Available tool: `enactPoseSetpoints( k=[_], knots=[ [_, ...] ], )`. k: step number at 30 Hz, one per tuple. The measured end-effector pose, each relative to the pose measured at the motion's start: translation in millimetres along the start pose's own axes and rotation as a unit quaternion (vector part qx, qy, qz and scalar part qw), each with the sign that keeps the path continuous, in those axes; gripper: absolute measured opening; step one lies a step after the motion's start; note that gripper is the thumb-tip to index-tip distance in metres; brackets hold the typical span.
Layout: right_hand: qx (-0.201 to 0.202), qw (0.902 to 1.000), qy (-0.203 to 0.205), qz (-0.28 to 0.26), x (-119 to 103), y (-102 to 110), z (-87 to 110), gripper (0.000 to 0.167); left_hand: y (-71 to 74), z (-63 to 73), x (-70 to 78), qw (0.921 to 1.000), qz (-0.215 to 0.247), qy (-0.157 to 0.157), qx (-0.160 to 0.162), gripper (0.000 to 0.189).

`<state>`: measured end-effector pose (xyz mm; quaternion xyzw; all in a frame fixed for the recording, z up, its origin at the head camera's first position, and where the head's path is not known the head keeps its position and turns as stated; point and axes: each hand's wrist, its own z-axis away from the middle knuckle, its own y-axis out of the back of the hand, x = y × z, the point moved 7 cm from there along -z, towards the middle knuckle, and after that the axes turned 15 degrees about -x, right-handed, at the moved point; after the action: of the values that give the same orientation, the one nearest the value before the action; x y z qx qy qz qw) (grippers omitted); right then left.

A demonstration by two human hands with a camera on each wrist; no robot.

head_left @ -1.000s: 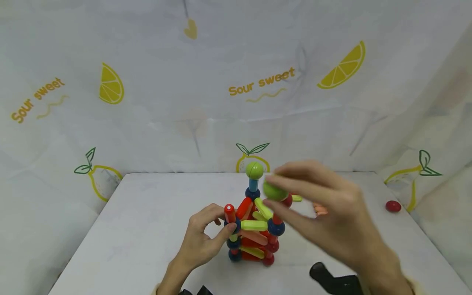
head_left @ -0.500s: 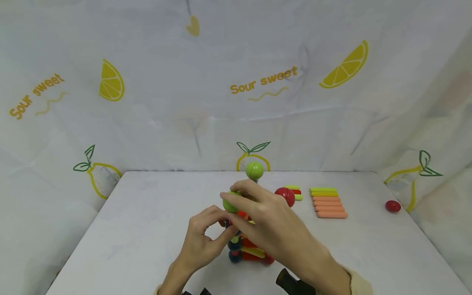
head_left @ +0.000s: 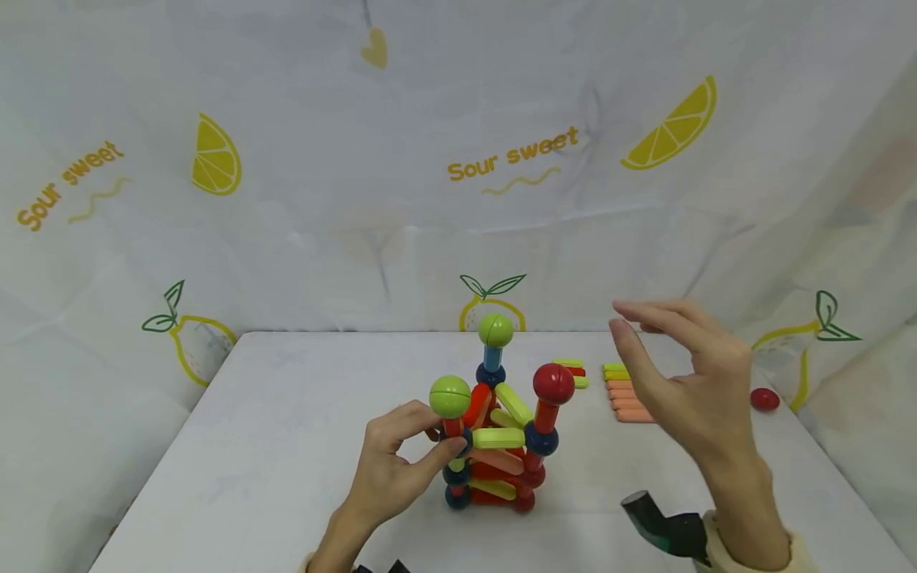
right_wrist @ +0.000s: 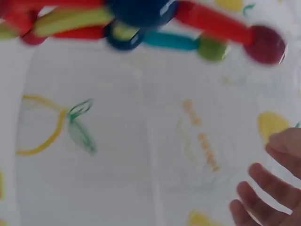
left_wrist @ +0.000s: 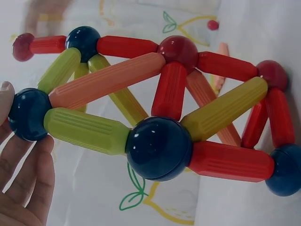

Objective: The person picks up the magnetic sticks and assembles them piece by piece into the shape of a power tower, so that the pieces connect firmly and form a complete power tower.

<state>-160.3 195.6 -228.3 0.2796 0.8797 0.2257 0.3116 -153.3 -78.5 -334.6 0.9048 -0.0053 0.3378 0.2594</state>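
Note:
A tower of magnetic sticks and balls (head_left: 499, 438) stands mid-table in the head view. My left hand (head_left: 397, 455) pinches a dark blue ball (left_wrist: 30, 114) at its near-left upper corner between thumb and fingers. On a short red stick right above that ball sits a green ball (head_left: 450, 396). A second green ball (head_left: 496, 330) tops a blue stick at the back, and a red ball (head_left: 553, 383) tops the right corner. Off to the right, my right hand (head_left: 698, 374) hangs in the air with thumb and fingers apart, holding nothing.
Behind the right hand lies a row of orange and yellow sticks (head_left: 630, 394), partly hidden by it. A few shorter sticks (head_left: 571, 372) lie back right of the tower. One loose red ball (head_left: 764, 399) rests by the table's right edge. A lemon-print cloth (head_left: 322, 239) hangs behind.
My right hand brought a green ball leftward onto the upright red stick at the near-left corner, let it go and moved back right. The left hand kept its hold on the blue ball.

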Motion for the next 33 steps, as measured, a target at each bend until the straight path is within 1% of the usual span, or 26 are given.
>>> enactPoseSetpoints(
  k=[1, 2, 3, 4, 6, 7, 8, 9, 10, 12, 16, 17, 18, 19, 21, 23, 24, 25, 27, 29, 30, 32, 33],
  knots=[
    [-0.041, 0.9982, -0.038, 0.023, 23, -2, 6.1, 0.022, -0.2, -0.1, -0.3, 1.0, 0.003, 0.0, 0.0, 0.028],
    [-0.093, 0.992, -0.072, 0.046, 47, -8, 14.3, 0.024, -0.2, -0.4, -0.4, 1.0, 0.007, 0.0, -0.001, 0.027],
    [-0.145, 0.9817, -0.105, 0.065, 71, -16, 24.0, 0.024, -0.1, -0.5, -0.6, 1.0, 0.009, 0.001, -0.001, 0.027],
    [-0.197, 0.9678, -0.134, 0.079, 94, -25, 36.0, 0.023, 0.4, -0.4, -0.7, 0.9999, 0.011, 0.003, -0.002, 0.026],
    [-0.29, 0.9329, -0.187, 0.102, 134, -43, 62.1, 0.022, 0.9, -0.6, -0.8, 0.9999, 0.015, 0.005, -0.002, 0.025],
    [-0.328, 0.9151, -0.211, 0.104, 150, -50, 74.8, 0.021, 1.0, -0.7, -0.7, 0.9998, 0.016, 0.006, -0.003, 0.025],
    [-0.357, 0.8992, -0.23, 0.107, 163, -56, 86.1, 0.022, 1.0, -0.9, -0.7, 0.9998, 0.018, 0.008, -0.004, 0.025],
    [-0.378, 0.8868, -0.241, 0.111, 172, -61, 95.7, 0.022, 0.8, -1.0, -0.6, 0.9998, 0.018, 0.009, -0.005, 0.024],
    [-0.391, 0.88, -0.247, 0.11, 180, -64, 103.2, 0.021, 0.6, -1.1, -0.6, 0.9997, 0.02, 0.01, -0.006, 0.024],
    [-0.406, 0.8734, -0.242, 0.117, 187, -69, 111.6, 0.02, 0.2, -1.3, -0.7, 0.9997, 0.02, 0.012, -0.007, 0.023],
    [-0.414, 0.8691, -0.235, 0.133, 195, -76, 118.2, 0.02, 0.1, -0.9, -0.5, 0.9997, 0.018, 0.015, -0.007, 0.022],
    [-0.414, 0.8681, -0.234, 0.143, 196, -77, 119.1, 0.021, -0.1, -0.9, -0.5, 0.9997, 0.017, 0.016, -0.007, 0.022],
    [-0.415, 0.8644, -0.241, 0.15, 198, -79, 120.4, 0.024, -0.3, -0.8, -0.6, 0.9997, 0.017, 0.016, -0.008, 0.022],
    [-0.413, 0.8644, -0.239, 0.157, 198, -80, 120.8, 0.026, -0.5, -0.9, -0.7, 0.9997, 0.017, 0.016, -0.008, 0.022],
    [-0.408, 0.8672, -0.227, 0.172, 199, -83, 121.4, 0.031, -0.9, -1.0, -1.0, 0.9997, 0.019, 0.015, -0.009, 0.022],
    [-0.399, 0.8758, -0.207, 0.175, 198, -85, 122.3, 0.03, -1.2, -1.2, -1.3, 0.9996, 0.021, 0.013, -0.011, 0.022],
    [-0.397, 0.8797, -0.195, 0.175, 197, -87, 122.8, 0.029, -1.3, -1.3, -1.5, 0.9996, 0.022, 0.013, -0.012, 0.021],
    [-0.389, 0.8864, -0.178, 0.175, 195, -88, 123.1, 0.026, -1.4, -1.4, -1.5, 0.9996, 0.022, 0.012, -0.012, 0.021],
    [-0.384, 0.8943, -0.157, 0.168, 193, -90, 124.1, 0.021, -1.4, -1.4, -1.6, 0.9996, 0.023, 0.012, -0.013, 0.021],
    [-0.386, 0.8965, -0.147, 0.161, 191, -91, 124.7, 0.019, -1.1, -1.4, -1.7, 0.9996, 0.021, 0.012, -0.012, 0.021],
    [-0.387, 0.8965, -0.143, 0.161, 190, -91, 123.7, 0.02, -0.9, -1.3, -1.7, 0.9996, 0.021, 0.013, -0.012, 0.021],
    [-0.385, 0.8982, -0.148, 0.152, 184, -89, 118.5, 0.021, -0.6, -1.0, -1.7, 0.9996, 0.02, 0.014, -0.012, 0.021],
    [-0.378, 0.9023, -0.152, 0.141, 179, -86, 113.1, 0.023, -0.5, -0.9, -1.8, 0.9996, 0.019, 0.014, -0.012, 0.021]
  ],
)
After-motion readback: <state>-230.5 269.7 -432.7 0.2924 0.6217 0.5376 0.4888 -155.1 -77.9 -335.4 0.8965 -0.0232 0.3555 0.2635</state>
